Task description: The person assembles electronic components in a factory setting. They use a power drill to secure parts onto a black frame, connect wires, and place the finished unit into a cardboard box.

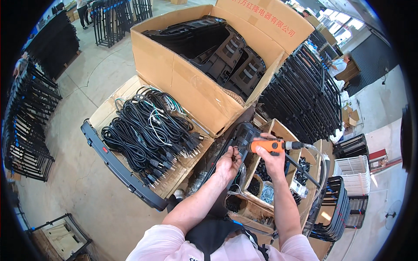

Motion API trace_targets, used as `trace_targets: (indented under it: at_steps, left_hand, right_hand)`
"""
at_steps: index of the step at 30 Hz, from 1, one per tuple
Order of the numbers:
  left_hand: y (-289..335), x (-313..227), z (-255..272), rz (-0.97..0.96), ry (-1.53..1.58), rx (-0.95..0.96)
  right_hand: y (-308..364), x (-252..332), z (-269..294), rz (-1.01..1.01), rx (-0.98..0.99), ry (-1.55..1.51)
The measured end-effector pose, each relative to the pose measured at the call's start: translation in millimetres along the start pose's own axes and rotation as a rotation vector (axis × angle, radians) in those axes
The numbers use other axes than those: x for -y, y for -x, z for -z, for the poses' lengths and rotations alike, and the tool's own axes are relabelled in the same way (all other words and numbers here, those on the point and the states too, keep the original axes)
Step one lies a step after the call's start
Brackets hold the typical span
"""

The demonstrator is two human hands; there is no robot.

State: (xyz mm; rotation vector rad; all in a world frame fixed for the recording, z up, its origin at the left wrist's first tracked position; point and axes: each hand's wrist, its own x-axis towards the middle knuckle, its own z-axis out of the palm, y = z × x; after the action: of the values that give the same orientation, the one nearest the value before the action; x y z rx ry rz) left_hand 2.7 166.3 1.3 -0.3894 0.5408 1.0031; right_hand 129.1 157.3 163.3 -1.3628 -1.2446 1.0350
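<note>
Head view: from my remote seat I see the right hand (272,160) wrapped around the orange driver (272,145), its nose pointing leftward at the black housing (245,132). The left hand (227,164) is narrow, thumb and fingers drawn together just beside the nose; I cannot tell whether a small part is pinched there. The driver lies over the near end of the housing, above the left edge of the wooden bin (257,202), with its hose (324,167) curving away to the right. Silver fasteners (267,193) lie in one compartment, below the right wrist. To the left, cords (143,126) are heaped before the open carton (187,85).

For good practice, I would judge that the nose should meet its seat squarely, with the wrist in line behind the tool. The left fingertips are best used to steady the work, then kept clear of the rotating end. Light, even pressure should limit slipping, and the hose wants enough slack not to tilt the driver.
</note>
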Motion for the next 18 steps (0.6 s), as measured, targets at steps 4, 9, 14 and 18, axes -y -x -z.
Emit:
trace_targets:
  at_steps: [4, 9, 14, 18]
  left_hand:
    - [-2, -1, 3, 0.039, 0.061, 0.063]
    - [2, -5, 5, 0.047, 0.08, 0.115]
    - [14, -7, 2, 0.046, 0.032, 0.131]
    - [12, -7, 10, 0.078, 0.029, 0.211]
  right_hand:
    - [13, -1, 0, -0.024, -0.04, -0.047]
    - [17, 0, 0, -0.033, -0.061, -0.06]
    - [18, 1, 1, -0.046, -0.042, -0.028]
    - [17, 3, -3, -0.025, -0.021, 0.037]
